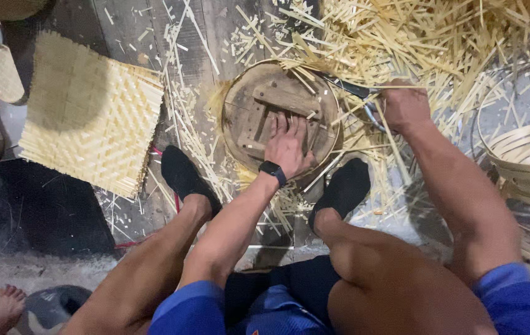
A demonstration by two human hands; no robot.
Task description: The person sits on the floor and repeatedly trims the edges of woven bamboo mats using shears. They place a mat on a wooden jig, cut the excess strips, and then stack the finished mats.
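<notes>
The left hand (288, 146) lies flat, fingers spread and pointing toward twelve o'clock, on the round wooden board (280, 118) that sits on the floor between the two black-socked feet (184, 177). It grips nothing; it only presses the board down, with a black wristband (272, 172) just below it at six o'clock.

The right hand (404, 105) sits at about three o'clock from the board, just beyond its rim, and is closed around the handle of a knife (345, 87). The dark blade runs from the fist toward ten o'clock, so its long axis slants across the upper right edge of the board, and the tip lies over the rim at about one o'clock from the left hand. A few thin bamboo strips (302, 77) lie across the board there, under or beside the blade; whether the blade touches them cannot be told.

So the blade lies up and to the right of the pressing hand, apart from its fingers, and the right hand is the nearer one to the strips.

A large loose heap of cut strips (414, 37) fills the floor from twelve to two o'clock. A square woven mat (91, 115) lies at nine o'clock, well apart from the board, and curved bamboo hoops (525, 155) rest at three o'clock beyond the right forearm.
</notes>
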